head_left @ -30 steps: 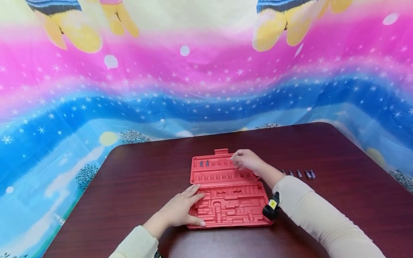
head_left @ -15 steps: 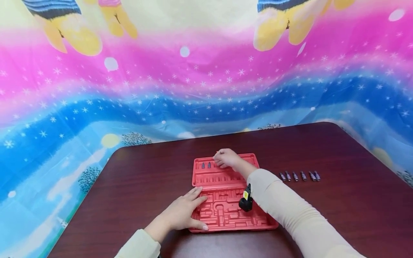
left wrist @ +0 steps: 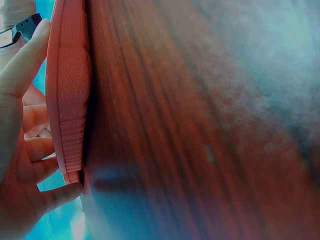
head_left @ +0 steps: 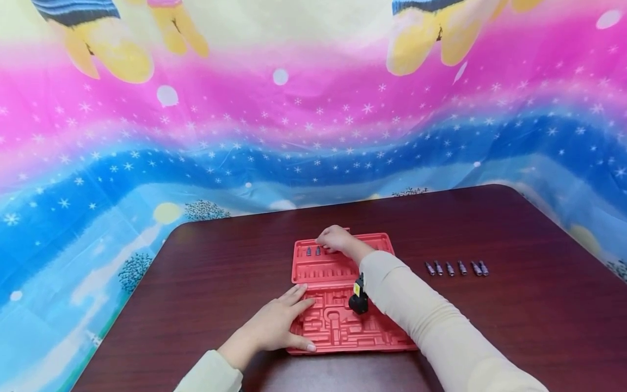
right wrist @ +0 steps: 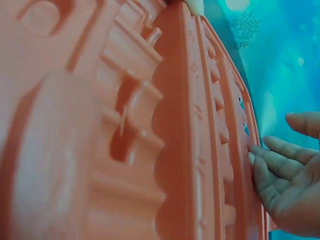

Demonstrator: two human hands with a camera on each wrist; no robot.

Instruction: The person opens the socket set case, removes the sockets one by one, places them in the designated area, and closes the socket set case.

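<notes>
An unfolded red plastic tool case (head_left: 338, 348) lies on the table, its hinged lid farther from me. Two small dark screwdriver bits (head_left: 308, 251) sit in the lid's upper row of slots. My left hand (head_left: 274, 326) rests on the case's left edge with fingers spread and thumb at the front corner. Over the lid's upper row, just right of those bits, is my right hand (head_left: 337, 239). In the right wrist view, its fingertips (right wrist: 256, 150) touch the row while the thumb stands apart. Whether anything lies beneath these fingertips is hidden.
Several more bits (head_left: 450, 269) lie in a loose row on the dark wooden table (head_left: 235, 267), right of the case. A black wrist camera (head_left: 359, 303) hangs over the case's moulded base. A patterned cloth (head_left: 313, 136) hangs behind the table.
My right hand has moved left along the lid's upper row, from its right part to beside the two bits. The left hand stays on the case's edge.
</notes>
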